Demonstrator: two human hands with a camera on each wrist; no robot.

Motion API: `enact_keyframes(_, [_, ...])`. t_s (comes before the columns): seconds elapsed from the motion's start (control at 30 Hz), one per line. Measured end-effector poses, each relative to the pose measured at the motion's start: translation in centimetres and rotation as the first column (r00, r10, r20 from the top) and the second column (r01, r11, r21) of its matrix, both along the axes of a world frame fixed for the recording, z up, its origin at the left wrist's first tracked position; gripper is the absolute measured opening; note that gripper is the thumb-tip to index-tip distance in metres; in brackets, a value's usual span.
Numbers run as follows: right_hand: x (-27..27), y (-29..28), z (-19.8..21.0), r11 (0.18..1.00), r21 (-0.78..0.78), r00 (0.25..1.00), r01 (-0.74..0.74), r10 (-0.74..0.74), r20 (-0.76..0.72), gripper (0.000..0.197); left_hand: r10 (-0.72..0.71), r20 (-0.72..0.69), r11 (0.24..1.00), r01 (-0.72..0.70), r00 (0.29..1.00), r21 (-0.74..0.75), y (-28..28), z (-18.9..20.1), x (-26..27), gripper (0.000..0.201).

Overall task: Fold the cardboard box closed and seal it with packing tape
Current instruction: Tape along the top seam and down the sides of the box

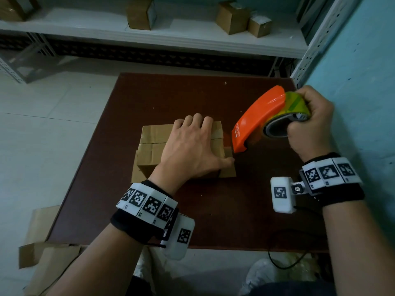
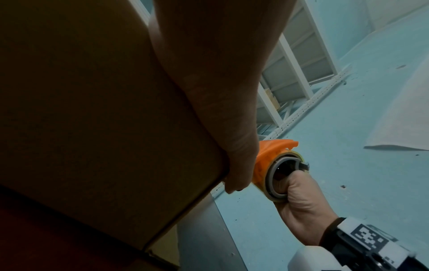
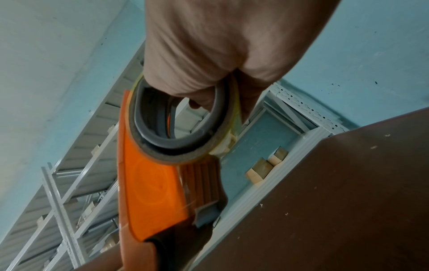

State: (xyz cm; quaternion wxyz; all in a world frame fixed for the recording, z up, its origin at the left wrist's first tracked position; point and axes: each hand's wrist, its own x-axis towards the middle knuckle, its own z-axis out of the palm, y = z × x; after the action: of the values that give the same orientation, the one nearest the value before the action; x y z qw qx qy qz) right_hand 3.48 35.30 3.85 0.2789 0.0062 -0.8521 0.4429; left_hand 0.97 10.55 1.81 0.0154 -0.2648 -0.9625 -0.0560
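A small brown cardboard box [image 1: 152,144] sits on the dark brown table [image 1: 213,210] with its top flaps folded down. My left hand [image 1: 192,146] lies flat on the box top, fingers straight, thumb [image 2: 236,165] down the right side. My right hand [image 1: 310,122] grips an orange tape dispenser [image 1: 258,118] holding a yellowish tape roll [image 3: 176,128], fingers through the roll's core. The dispenser's nose touches the box's right edge, next to the left thumb. In the left wrist view the box [image 2: 92,128] fills the left half, with the dispenser [image 2: 271,165] beyond it.
A white metal shelf [image 1: 171,35] behind the table carries several small cardboard boxes [image 1: 233,17]. A teal wall [image 1: 363,71] runs close along the right. Flattened cardboard [image 1: 47,242] lies on the floor by the table's near left corner. A black cable [image 1: 284,263] hangs off the front edge.
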Motion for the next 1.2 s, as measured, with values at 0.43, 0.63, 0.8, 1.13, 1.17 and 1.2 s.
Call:
enact_keyframes(0.43, [-0.5,-2.5,0.0,0.995,0.076,0.998,-0.070,0.069,0.007,0.038,-0.040,0.022,0.999,0.041,0.999,-0.005,0.0,-0.1,0.0,0.119])
enact_keyframes(0.63, [-0.7,-2.6,-0.1,0.993,0.087,0.997,-0.078,0.078,0.003,0.039,-0.033,0.011,0.999,0.033,0.999,-0.026,0.1,-0.1,-0.1,0.118])
enact_keyframes(0.8, [-0.8,-2.4,-0.2,0.990,0.096,0.994,-0.108,0.108,0.003,0.042,-0.034,0.015,0.999,0.034,0.999,-0.026,0.3,-0.3,-0.1,0.115])
enact_keyframes(1.13, [-1.1,-0.7,0.0,0.947,0.071,0.949,-0.314,0.309,0.066,0.040,-0.034,0.013,0.999,0.034,0.999,-0.009,0.3,-0.4,-0.2,0.115])
enact_keyframes(1.17, [-1.1,-0.6,0.1,0.942,0.048,0.942,-0.333,0.330,0.061,0.043,-0.042,0.016,0.999,0.042,0.999,-0.003,0.3,-0.5,-0.2,0.117])
enact_keyframes(1.2, [-1.1,-0.6,0.3,0.938,0.023,0.937,-0.347,0.345,0.055,0.047,-0.053,0.017,0.999,0.053,0.998,0.004,0.2,-0.5,-0.2,0.118])
